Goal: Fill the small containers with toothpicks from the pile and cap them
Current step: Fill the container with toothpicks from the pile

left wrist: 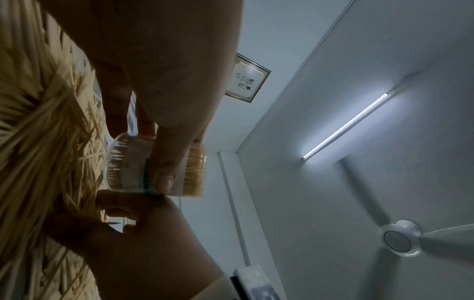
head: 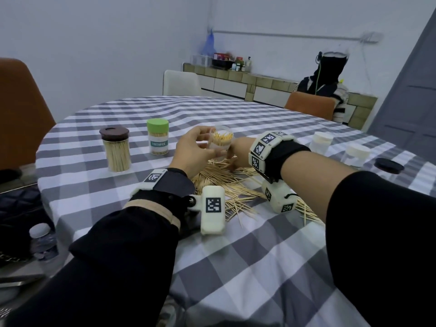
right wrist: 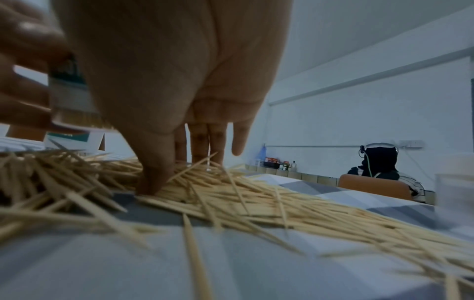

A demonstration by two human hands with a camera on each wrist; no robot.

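Across the checked tabletop [head: 236, 256] the toothpick pile [head: 226, 185] sprawls just in front of the person. Above its far edge the left hand [head: 193, 149] holds an uncapped clear container [head: 220, 143], tilted and partly filled with toothpicks; thumb and fingers [left wrist: 164, 162] curl round its wall. The right hand [head: 238, 152] reaches down beside it, fingers [right wrist: 156, 178] straight and close together, tips pressed into the pile; whether they pinch any sticks is hard to tell. Left of the hands stand a brown-lidded jar [head: 116, 149] and a green-capped container [head: 158, 136], both full. Two white-capped containers [head: 320, 141] and a loose dark lid [head: 388, 165] sit to the right.
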